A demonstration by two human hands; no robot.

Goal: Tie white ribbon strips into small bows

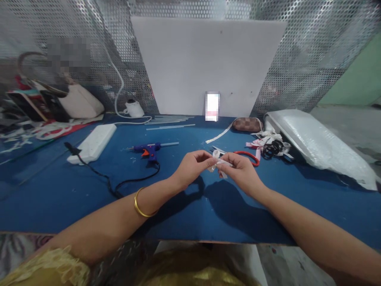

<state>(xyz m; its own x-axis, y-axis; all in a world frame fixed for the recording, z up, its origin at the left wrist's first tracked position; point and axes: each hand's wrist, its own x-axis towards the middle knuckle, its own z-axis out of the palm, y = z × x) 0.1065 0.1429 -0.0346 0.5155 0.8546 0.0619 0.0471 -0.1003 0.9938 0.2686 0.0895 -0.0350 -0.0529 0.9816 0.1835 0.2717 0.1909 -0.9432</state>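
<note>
Looped white ribbon sits btwn L hand and R hand, both pinching it above the blue counter, forearms angled in from either side, w/ red-handled scissors just beyond R hand and blue glue gun left of L hand.

A blue-topped counter spans the room's foreground, flecked with pale specks and darkened by shadows near its middle, its straight near edge looking brownish. Along its back rises a silvery perforated metal screen, which catches bright, blurry patches of light and lets dim shapes show through, with a plain white board marked by a few small dark spots standing upright before it. At far right, a pale green wall meets a grey, worn-looking floor.
</note>
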